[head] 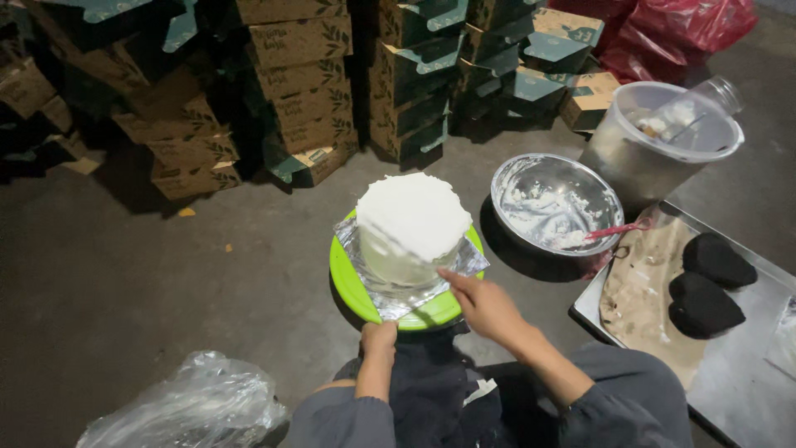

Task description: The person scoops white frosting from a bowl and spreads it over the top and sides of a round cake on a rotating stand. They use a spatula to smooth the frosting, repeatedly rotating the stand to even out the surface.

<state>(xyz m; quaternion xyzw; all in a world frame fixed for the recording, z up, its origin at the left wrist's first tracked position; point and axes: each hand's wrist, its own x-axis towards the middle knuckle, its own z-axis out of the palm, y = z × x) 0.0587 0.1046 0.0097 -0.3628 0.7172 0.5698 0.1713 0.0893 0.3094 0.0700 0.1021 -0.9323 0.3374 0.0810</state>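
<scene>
A round cake covered in white cream (412, 224) stands on a square of silver foil board (396, 294), which rests on a bright green turntable (352, 282). My right hand (485, 307) presses a thin pale scraper against the cake's near right side, fingers closed on it. At the near rim of the turntable, my left hand (379, 340) grips the green edge from below. My knees in dark trousers sit under both hands.
A steel bowl (554, 202) with cream and a red spatula sits right of the cake. Behind it stands a clear plastic bucket (663, 137). A metal tray (738, 365) with dark heart-shaped cakes lies at right. Stacked cartons (298, 83) line the back; a plastic bag (186, 402) lies near left.
</scene>
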